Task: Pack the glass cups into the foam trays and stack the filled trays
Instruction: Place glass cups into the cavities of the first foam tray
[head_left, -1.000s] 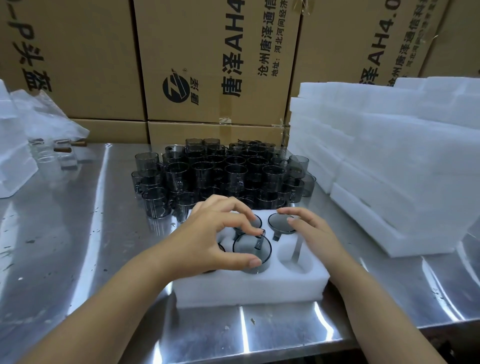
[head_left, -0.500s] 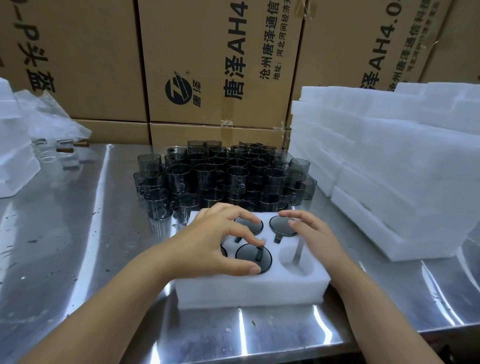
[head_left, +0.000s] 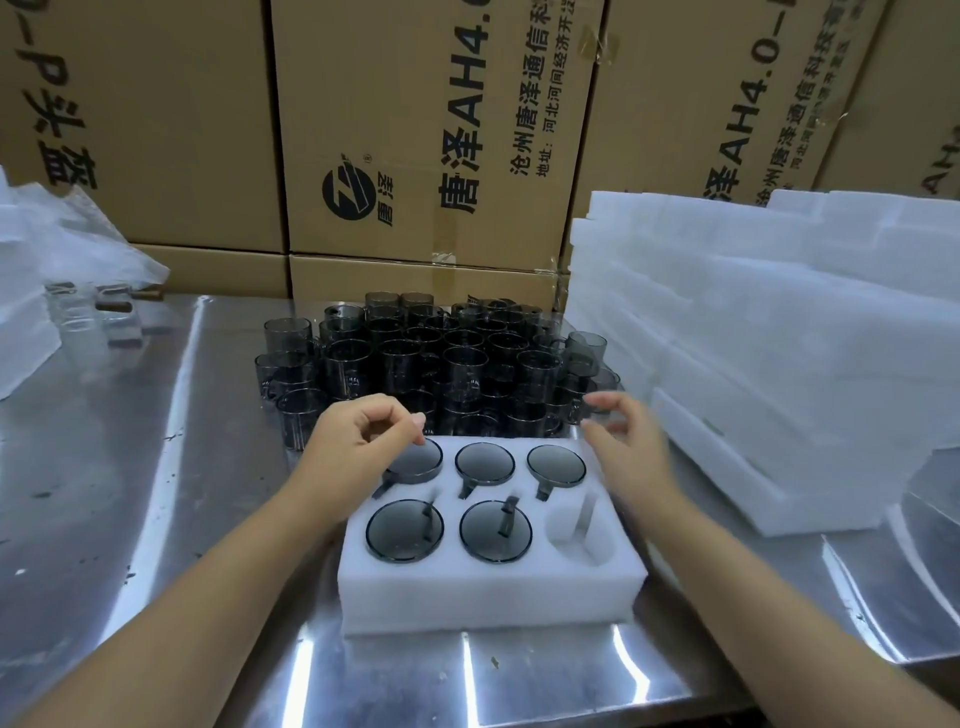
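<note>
While we look down from the head camera, the foam tray (head_left: 488, 587) lies on the steel table (head_left: 130, 467) right in front of us, long side toward us. It has six round pockets in two rows of three. Five of them hold dark glass cups (head_left: 493, 530) set bottom up, each with its handle in the slot beside the pocket. The empty pocket (head_left: 579, 530) is the near right one.

We see the left hand (head_left: 358, 447) over the far left corner of the tray, partly covering the cup there. Its fingers are curled in toward the thumb, and we can make out nothing between them. The right hand (head_left: 623, 447) hovers above the far right corner of the tray, a little blurred. Its fingers are spread and relaxed, and it holds nothing.

Just behind the tray stand the loose cups (head_left: 431, 364), dark and upright, packed close together. To the right of them we see a tall stack of foam trays (head_left: 779, 364), and behind it all a wall of cardboard boxes (head_left: 415, 130) with printed lettering. At the far left lies a plastic bag (head_left: 78, 244) beside some clear glasses (head_left: 119, 322), too blurred for us to count.
</note>
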